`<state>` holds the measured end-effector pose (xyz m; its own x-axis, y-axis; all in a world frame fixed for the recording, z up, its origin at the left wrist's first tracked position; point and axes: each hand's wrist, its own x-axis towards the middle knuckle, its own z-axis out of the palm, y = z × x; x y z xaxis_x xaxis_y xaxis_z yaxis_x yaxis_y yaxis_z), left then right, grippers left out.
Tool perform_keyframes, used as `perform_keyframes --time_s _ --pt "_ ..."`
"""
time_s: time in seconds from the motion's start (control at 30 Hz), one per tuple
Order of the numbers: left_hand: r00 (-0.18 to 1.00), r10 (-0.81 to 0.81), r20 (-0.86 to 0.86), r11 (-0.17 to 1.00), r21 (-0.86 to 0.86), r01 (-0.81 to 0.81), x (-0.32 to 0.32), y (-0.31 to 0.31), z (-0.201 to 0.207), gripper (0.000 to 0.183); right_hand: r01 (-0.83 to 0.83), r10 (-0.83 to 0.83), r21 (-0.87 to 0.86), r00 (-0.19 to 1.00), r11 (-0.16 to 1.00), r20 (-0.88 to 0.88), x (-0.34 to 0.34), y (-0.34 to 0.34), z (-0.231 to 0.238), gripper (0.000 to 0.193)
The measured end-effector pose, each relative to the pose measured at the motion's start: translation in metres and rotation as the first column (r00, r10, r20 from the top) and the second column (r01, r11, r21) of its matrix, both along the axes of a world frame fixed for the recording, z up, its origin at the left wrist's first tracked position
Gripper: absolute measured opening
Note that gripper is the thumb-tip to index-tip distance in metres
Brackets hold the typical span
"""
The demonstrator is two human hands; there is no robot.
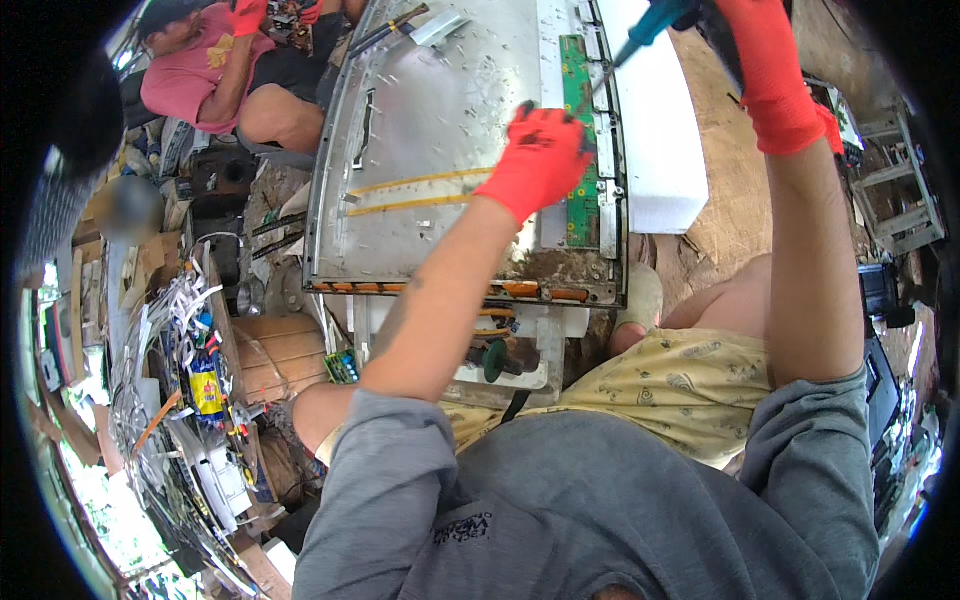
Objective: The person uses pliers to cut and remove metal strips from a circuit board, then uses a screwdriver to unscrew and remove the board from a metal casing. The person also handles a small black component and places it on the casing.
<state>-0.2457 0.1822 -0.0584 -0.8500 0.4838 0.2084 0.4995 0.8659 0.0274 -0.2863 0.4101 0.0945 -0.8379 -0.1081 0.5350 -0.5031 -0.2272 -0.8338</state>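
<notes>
My left hand [545, 160], in a red glove, is over a long narrow green circuit board [580, 205]. Its fingers are bent at the board; anything between them is hidden. The board runs along the right side of a large flat metal panel [420, 130] with a dark frame. At the upper right, my right hand [762, 70], also red-gloved, is closed round a teal and black power screwdriver [652, 28]; the frame's top edge cuts off part of both. The tool's thin bit points down-left at the board's right edge. Two yellowish strips [430, 202] lie on the panel.
Dark-handled tools [388, 30] and small loose bits lie on the panel. Beside it is a white foam block [665, 170]. A pink-shirted person [215, 65] with red gloves sits at upper left. Cables and scrap [200, 370] are heaped left; a metal frame [905, 185] stands right.
</notes>
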Motion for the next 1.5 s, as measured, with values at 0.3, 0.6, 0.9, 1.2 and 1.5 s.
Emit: perform_keyframes --time_s 0.3,0.6,0.9,1.2,1.5 --pt "0.960 0.200 0.195 0.960 0.159 -0.232 0.171 -0.156 0.042 0.028 0.148 -0.146 0.024 0.988 0.989 -0.044 -0.007 0.011 -0.011 0.020" --pt "0.860 0.378 0.343 0.916 -0.002 -0.402 0.240 -0.180 0.012 0.031 -0.008 0.008 0.018 0.999 1.000 0.044 0.003 -0.018 -0.011 0.022" --pt "0.876 0.388 0.287 0.920 -0.068 -0.385 0.241 -0.178 -0.005 0.023 0.019 -0.021 0.041 0.998 0.999 0.053 0.007 -0.021 -0.011 0.022" --pt "0.820 0.549 0.160 0.813 0.125 -0.569 0.230 -0.200 0.020 0.029 0.010 -0.013 0.074 0.999 0.997 0.037 0.005 -0.010 -0.008 0.022" --pt "0.903 -0.075 0.423 0.497 0.801 -0.333 0.075 -0.077 0.072 0.036 0.125 -0.093 0.349 0.990 0.929 -0.107 0.003 -0.018 -0.008 0.020"
